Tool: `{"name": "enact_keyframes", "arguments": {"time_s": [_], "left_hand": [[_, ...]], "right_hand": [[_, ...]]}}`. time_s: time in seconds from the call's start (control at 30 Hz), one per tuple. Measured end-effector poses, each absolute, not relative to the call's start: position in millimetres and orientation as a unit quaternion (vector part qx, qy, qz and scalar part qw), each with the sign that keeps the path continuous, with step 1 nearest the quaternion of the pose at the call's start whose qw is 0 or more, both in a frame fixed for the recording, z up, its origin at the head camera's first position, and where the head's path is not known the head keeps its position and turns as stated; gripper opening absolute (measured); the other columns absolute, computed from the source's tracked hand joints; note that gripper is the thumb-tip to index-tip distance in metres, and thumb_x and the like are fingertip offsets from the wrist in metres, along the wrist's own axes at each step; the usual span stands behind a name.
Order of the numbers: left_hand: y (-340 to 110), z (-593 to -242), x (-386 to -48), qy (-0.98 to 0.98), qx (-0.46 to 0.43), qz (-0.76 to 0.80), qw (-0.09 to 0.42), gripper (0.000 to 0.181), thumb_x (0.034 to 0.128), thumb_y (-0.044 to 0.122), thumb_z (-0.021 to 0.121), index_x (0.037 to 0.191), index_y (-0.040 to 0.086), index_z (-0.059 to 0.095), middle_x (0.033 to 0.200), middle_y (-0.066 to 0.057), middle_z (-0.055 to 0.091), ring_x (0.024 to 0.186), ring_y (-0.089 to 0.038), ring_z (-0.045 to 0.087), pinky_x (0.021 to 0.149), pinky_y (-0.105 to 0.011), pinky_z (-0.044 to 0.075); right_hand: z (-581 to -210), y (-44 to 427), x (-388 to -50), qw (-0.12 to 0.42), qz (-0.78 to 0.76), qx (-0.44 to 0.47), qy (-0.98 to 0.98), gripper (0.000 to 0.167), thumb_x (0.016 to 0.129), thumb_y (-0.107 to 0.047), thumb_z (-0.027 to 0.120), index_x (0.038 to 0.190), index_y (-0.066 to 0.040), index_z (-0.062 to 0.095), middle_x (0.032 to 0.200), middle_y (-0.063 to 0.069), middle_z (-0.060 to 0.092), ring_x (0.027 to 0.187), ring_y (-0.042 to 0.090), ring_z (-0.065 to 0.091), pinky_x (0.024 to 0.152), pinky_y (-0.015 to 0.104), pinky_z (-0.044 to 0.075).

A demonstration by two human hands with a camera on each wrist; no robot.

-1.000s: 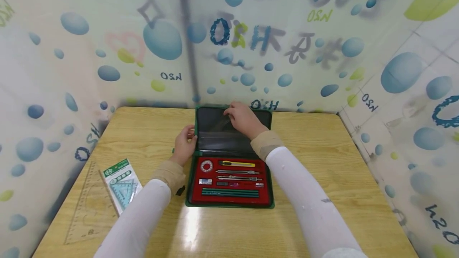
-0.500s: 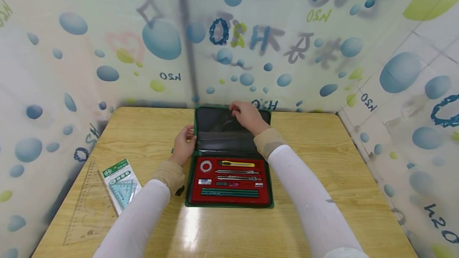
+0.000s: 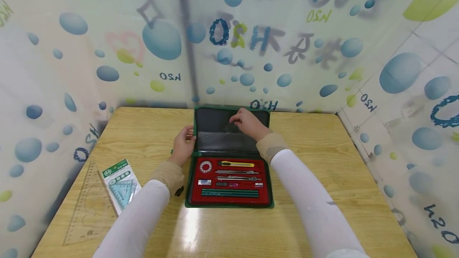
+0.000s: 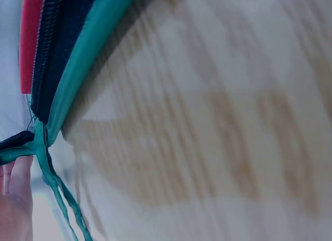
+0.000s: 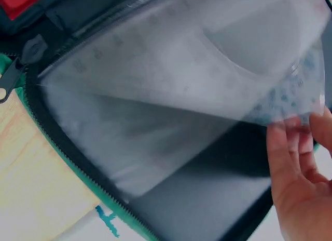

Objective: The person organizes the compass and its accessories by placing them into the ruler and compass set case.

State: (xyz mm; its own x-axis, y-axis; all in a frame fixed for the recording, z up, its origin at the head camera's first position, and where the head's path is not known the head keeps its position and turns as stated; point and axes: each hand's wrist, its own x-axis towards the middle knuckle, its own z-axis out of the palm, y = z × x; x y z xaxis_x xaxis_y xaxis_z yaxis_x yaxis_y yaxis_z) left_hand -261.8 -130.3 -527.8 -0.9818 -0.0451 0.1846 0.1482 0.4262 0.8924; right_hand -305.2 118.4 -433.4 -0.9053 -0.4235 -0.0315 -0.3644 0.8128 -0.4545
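A green zip case [image 3: 188, 186] lies unfolded, its black lid [image 3: 215, 120] at the back. My left hand [image 3: 183, 146] grips the lid's left edge; in the left wrist view its fingers [image 4: 21, 173] are partly hidden behind the green edging. Over the lid, my right hand [image 3: 251, 124] pinches a corner of a clear plastic set square. In the right wrist view the set square [image 5: 181, 69] has printed markings and a round cut-out, and its lower part lies in the lid's clear pocket [image 5: 119, 147]. The right hand [image 5: 301, 184] is at its far corner.
The red tray [image 3: 229, 201] holds a yellow cutter [image 3: 238, 165], compasses [image 3: 238, 178], green pencils [image 3: 229, 193] and small items. At left on the table lie a packet of blue rulers [image 3: 122, 188] and a large clear set square [image 3: 80, 210]. A patterned wall stands behind.
My right hand has moved right and, most recently, slightly down toward the case's pocket while pinching the clear set square. My left hand has stayed at the lid's edge.
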Motion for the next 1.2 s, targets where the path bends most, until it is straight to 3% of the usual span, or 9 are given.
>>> {"name": "enact_keyframes", "arguments": {"time_s": [0.23,0.47,0.7,0.93,1.1,1.2], "left_hand": [[-130,-528,-261,-0.843,-0.027,-0.530,0.090,0.036,0.0923,-0.003,0.053,0.128,0.001,0.050,0.106,-0.023,0.057,0.104,-0.039,0.059,0.088,-0.049,0.050],[-131,-527,-261,-0.838,-0.014,-0.539,0.085,0.036,0.0923,-0.003,0.053,0.128,0.001,0.051,0.107,-0.022,0.057,0.105,-0.039,0.058,0.088,-0.048,0.050],[-129,-524,-260,-0.837,-0.014,-0.542,0.079,0.037,0.0928,-0.002,0.053,0.129,0.002,0.050,0.107,-0.022,0.055,0.105,-0.039,0.057,0.088,-0.049,0.049],[-131,-524,-258,-0.839,-0.012,-0.537,0.085,0.037,0.0921,-0.003,0.053,0.129,0.001,0.050,0.105,-0.022,0.055,0.104,-0.040,0.058,0.087,-0.049,0.050],[-130,-523,-258,-0.840,-0.017,-0.536,0.082,0.037,0.0926,-0.002,0.052,0.129,0.001,0.049,0.106,-0.023,0.055,0.104,-0.040,0.057,0.087,-0.050,0.049],[-130,-523,-257,-0.842,-0.017,-0.534,0.081,0.037,0.0927,-0.002,0.053,0.129,0.001,0.050,0.105,-0.023,0.055,0.104,-0.040,0.058,0.087,-0.049,0.050]], "right_hand": [[-439,111,-297,0.001,-0.209,-0.191,0.959,0.019,0.095,-0.010,0.055,0.110,-0.009,0.065,0.105,0.007,0.064,0.093,0.020,0.060,0.084,0.034,0.051],[-448,110,-296,-0.051,-0.234,-0.170,0.956,0.014,0.093,-0.014,0.060,0.100,-0.010,0.071,0.098,0.006,0.059,0.089,0.020,0.057,0.085,0.033,0.050],[-459,109,-289,-0.125,-0.193,-0.185,0.956,0.017,0.092,-0.013,0.061,0.106,-0.009,0.068,0.102,0.006,0.060,0.093,0.019,0.060,0.085,0.033,0.051],[-456,130,-288,-0.128,-0.210,-0.233,0.941,0.020,0.094,-0.013,0.057,0.110,-0.012,0.069,0.112,0.005,0.059,0.099,0.020,0.058,0.087,0.034,0.050],[-454,167,-290,-0.172,-0.353,-0.140,0.909,0.018,0.093,-0.011,0.058,0.109,-0.007,0.063,0.104,0.011,0.056,0.090,0.025,0.054,0.080,0.038,0.046],[-460,191,-289,-0.161,-0.458,-0.049,0.873,0.021,0.093,-0.010,0.058,0.113,-0.002,0.058,0.105,0.016,0.054,0.089,0.027,0.052,0.078,0.037,0.044]]}}
